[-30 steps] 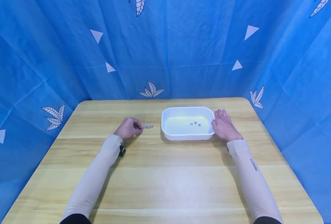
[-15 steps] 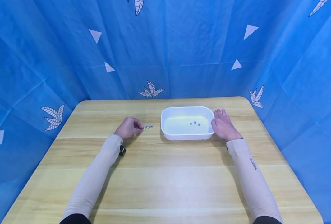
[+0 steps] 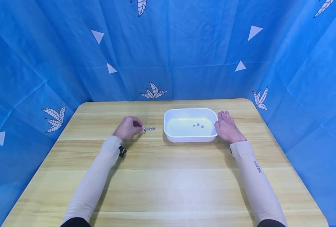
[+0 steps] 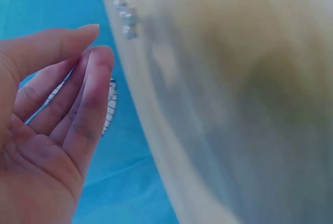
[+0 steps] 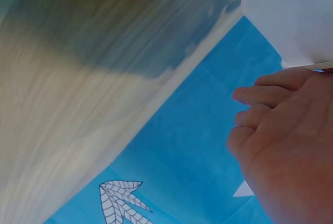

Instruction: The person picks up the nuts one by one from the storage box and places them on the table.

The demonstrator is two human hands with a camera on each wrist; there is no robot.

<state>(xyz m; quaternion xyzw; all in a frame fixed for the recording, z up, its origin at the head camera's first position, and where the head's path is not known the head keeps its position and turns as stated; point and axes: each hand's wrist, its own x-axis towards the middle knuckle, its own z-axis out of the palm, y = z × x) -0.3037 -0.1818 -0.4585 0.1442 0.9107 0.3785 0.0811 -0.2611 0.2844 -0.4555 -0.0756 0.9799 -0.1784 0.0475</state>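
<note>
My left hand (image 3: 128,127) hovers just left of a short row of small shiny silver pieces (image 3: 150,128), nut-like in size. One more silver piece (image 3: 144,132) lies right in front of the row's left end. In the left wrist view, the thumb and forefinger (image 4: 104,60) are bent towards each other with a gap and nothing between them. At the bin's right side, my right hand (image 3: 226,126) holds the rim of a white plastic bin (image 3: 190,138), thumb at the edge and fingers along the outside. Inside the bin lie 3 silver pieces (image 3: 198,125).
The wooden table (image 3: 168,176) reaches back to a blue cloth (image 3: 202,63) printed with leaves and white triangles. Both sleeved forearms lie along the table's sides. The row of pieces sits left of the bin, with bare wood between.
My left hand has drawn back slightly left and up from the row, uncovering a silver piece by its left end. The right hand and the bin stay in place.
</note>
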